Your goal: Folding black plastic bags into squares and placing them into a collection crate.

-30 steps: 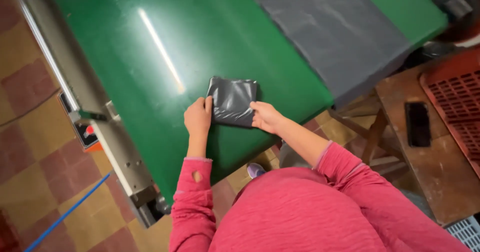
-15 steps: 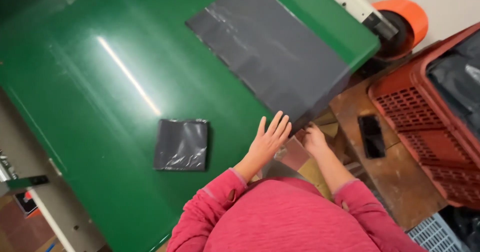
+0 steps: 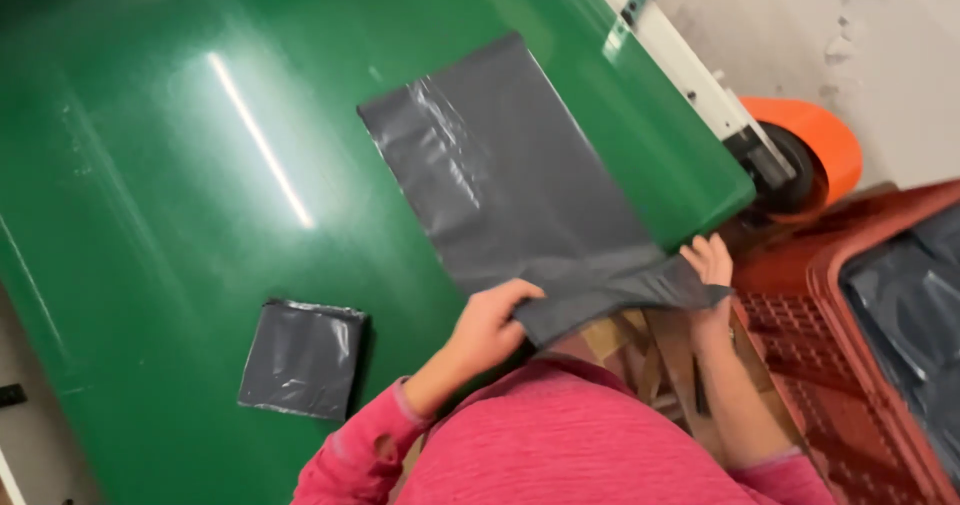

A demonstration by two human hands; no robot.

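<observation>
A large flat grey plastic bag [image 3: 510,180] lies on the green table [image 3: 170,165] and hangs over its near edge. My left hand [image 3: 490,327] pinches the bag's near edge at the left. My right hand [image 3: 708,270] holds the same edge further right, just off the table's corner. A small folded grey packet [image 3: 302,357] rests on the table to the left of my left hand, untouched. My pink sleeves fill the bottom of the view.
A red plastic crate [image 3: 860,365] with dark grey bags inside stands at the right. An orange round part [image 3: 810,145] sits by the table's far right corner next to a white rail [image 3: 680,60]. A wooden stool shows under the bag's edge.
Both hands left the folded packet and moved right to the big bag's near edge, which they now grip. The view swung to the right.
</observation>
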